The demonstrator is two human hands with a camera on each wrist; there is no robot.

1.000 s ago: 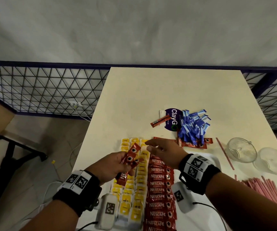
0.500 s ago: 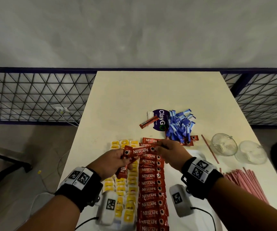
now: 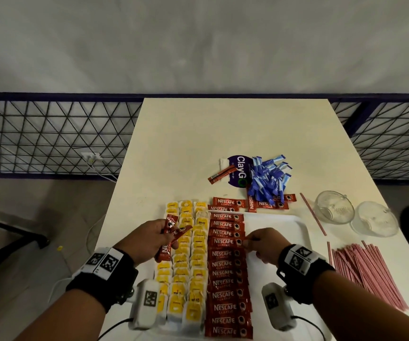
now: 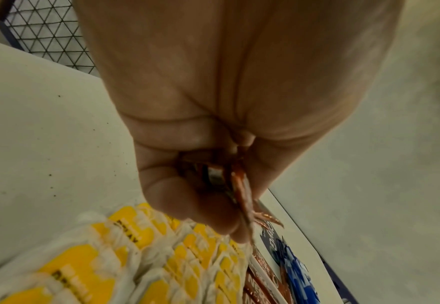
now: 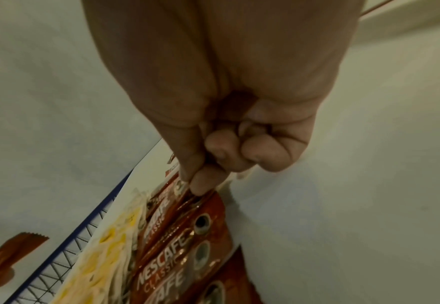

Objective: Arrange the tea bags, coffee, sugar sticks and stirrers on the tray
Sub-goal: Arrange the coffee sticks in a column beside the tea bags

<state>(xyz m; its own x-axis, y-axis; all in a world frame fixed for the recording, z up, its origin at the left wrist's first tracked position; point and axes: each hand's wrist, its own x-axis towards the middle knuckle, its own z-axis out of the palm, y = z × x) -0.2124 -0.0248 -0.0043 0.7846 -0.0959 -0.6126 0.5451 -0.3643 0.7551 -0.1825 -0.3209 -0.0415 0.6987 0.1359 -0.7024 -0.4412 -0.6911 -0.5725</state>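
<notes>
A white tray [image 3: 282, 225] holds rows of yellow tea bags [image 3: 189, 254] on its left and a column of red Nescafe coffee sachets [image 3: 225, 274] beside them. My left hand [image 3: 149, 238] hovers over the tea bags and grips a few red coffee sachets [image 3: 171, 232], seen edge-on between its fingers [image 4: 242, 185]. My right hand [image 3: 263, 242] pinches the right end of one coffee sachet [image 3: 225, 241] in the column; thumb and forefinger [image 5: 200, 183] meet on that sachet's edge [image 5: 187, 197]. Blue sugar sticks [image 3: 269, 178] lie in a heap beyond the tray. Pink stirrers [image 3: 368, 271] lie at the right.
More coffee sachets [image 3: 267, 204] lie loose on the table past the tray, near a purple ClayGo packet [image 3: 239, 171] and a brown stick [image 3: 219, 175]. Two glass bowls [image 3: 335, 207] [image 3: 374, 222] stand at the right. A single stirrer [image 3: 313, 214] lies beside them.
My right hand took one sachet from my left hand's bundle and brought it down onto the coffee column. The left hand stayed over the tea bags with the other sachets.
</notes>
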